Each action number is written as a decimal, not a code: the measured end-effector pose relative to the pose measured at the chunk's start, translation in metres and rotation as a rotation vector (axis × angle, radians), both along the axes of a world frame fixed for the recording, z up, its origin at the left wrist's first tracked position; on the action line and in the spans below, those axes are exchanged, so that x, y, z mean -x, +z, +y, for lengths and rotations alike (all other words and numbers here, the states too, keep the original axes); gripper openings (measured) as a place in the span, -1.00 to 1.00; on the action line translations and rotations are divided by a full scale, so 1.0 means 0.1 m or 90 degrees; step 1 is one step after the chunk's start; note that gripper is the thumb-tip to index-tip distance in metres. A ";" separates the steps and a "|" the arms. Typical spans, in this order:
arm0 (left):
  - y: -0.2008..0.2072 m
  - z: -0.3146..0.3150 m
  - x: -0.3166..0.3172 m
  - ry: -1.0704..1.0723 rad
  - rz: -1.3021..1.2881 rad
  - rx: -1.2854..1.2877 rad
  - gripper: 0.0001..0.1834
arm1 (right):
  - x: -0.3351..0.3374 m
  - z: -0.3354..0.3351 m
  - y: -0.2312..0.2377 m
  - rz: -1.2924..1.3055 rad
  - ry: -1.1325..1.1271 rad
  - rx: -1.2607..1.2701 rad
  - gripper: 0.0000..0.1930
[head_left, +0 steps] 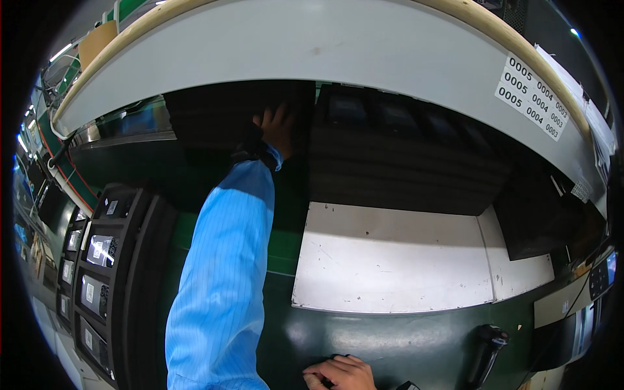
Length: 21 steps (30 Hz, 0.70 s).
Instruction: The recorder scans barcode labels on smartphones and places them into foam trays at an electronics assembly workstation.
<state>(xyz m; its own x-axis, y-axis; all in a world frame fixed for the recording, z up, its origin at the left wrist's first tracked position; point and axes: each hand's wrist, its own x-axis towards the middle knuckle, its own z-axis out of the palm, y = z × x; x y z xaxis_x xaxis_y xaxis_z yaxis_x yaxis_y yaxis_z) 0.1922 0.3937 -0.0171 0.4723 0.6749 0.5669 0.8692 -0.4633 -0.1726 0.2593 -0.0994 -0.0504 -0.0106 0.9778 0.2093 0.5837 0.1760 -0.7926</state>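
My left arm, in a blue striped sleeve, stretches forward under the grey shelf. My left hand (276, 133) is open, fingers spread, against a black foam block (208, 123) in deep shadow; whether it presses on it I cannot tell. A black band circles that wrist. To its right stands a long black foam tray (403, 162) with dark slots along its top. At the lower edge my right hand (341, 373) rests over the green table (390, 338), fingers curled closed. Whatever it may hold is hidden. A small dark thing (408, 385) lies beside it, cut off by the frame.
Black foam trays (123, 260) with labelled devices stand at the left. A white board (396, 260) lies under the long tray. A black handheld scanner (487, 354) stands at lower right. The grey shelf (312, 45) overhangs the far side. Another black block (533, 214) stands right.
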 end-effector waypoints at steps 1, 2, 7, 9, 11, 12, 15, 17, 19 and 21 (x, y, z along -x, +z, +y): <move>0.04 -0.02 0.02 0.002 0.001 0.000 -0.17 | 0.00 0.00 0.01 0.006 0.000 0.001 -0.92; 0.09 -0.03 0.05 -0.003 0.010 0.017 -0.19 | 0.01 -0.01 0.01 0.008 0.003 0.000 -0.92; 0.46 -0.05 -0.08 0.034 0.066 0.060 -0.26 | -0.01 0.00 -0.02 0.004 -0.008 0.003 -0.92; 0.47 0.02 -0.02 -0.046 -0.053 -0.195 -0.36 | 0.00 -0.01 -0.01 0.011 -0.005 0.004 -0.93; 0.53 0.07 0.00 -0.038 -0.041 -0.166 -0.33 | 0.00 -0.02 -0.01 0.019 0.002 0.007 -0.93; 0.55 0.06 -0.02 -0.034 -0.033 -0.135 -0.29 | -0.01 -0.02 -0.01 0.020 -0.001 0.004 -0.93; 0.56 0.03 -0.07 -0.032 -0.036 -0.130 -0.28 | -0.01 -0.03 -0.02 0.020 -0.005 0.006 -0.93; 0.59 0.10 -0.13 -0.015 -0.040 -0.159 -0.28 | -0.03 -0.01 -0.03 0.018 -0.011 0.013 -0.93; 0.68 0.06 -0.11 0.009 -0.035 -0.190 -0.27 | -0.04 0.01 0.01 0.030 -0.007 -0.028 -0.94; 0.77 0.01 -0.11 -0.013 -0.095 -0.093 -0.28 | -0.03 0.02 0.01 0.029 -0.007 -0.027 -0.94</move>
<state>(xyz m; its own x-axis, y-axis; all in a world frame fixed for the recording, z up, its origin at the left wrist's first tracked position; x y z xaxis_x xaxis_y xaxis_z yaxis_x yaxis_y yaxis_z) 0.2032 0.3946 0.0597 0.3885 0.5712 0.7231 0.8808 -0.4607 -0.1093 0.2626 -0.0974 -0.0496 0.0101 0.9682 0.2500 0.5489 0.2036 -0.8107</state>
